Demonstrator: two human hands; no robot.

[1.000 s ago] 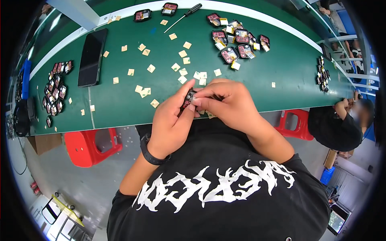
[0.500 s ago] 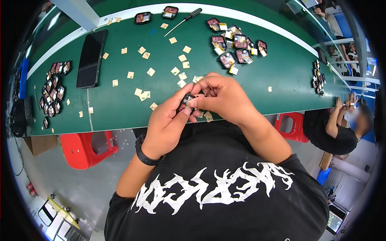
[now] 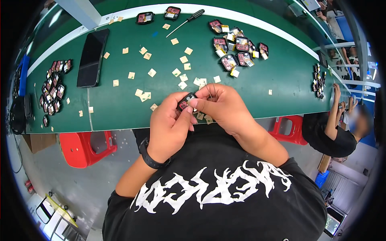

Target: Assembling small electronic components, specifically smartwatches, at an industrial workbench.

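Note:
A small black device case (image 3: 183, 104) with a red circuit board inside is held at the table's near edge. My left hand (image 3: 167, 118) is closed around its left and lower sides. My right hand (image 3: 226, 105) has its thumb pressed onto the upper right of the case. A thin dark metal tool (image 3: 211, 92) shows between the right fingers; most of it is hidden in the hand. Just beyond both hands lie small cream adhesive squares (image 3: 182, 85), and several more are partly covered below the right hand.
Open cases with loose batteries (image 3: 242, 43) are grouped at the far right, more cases (image 3: 53, 89) at the left. A black phone-like slab (image 3: 93, 58), a screwdriver (image 3: 185, 23) and scattered cream squares lie on the green table (image 3: 289, 80). A co-worker (image 3: 335, 132) sits far right.
My right hand has lowered slightly, its fingers curling down closer to the case. The case stays in my left hand. The co-worker's arm at the right has reached farther forward.

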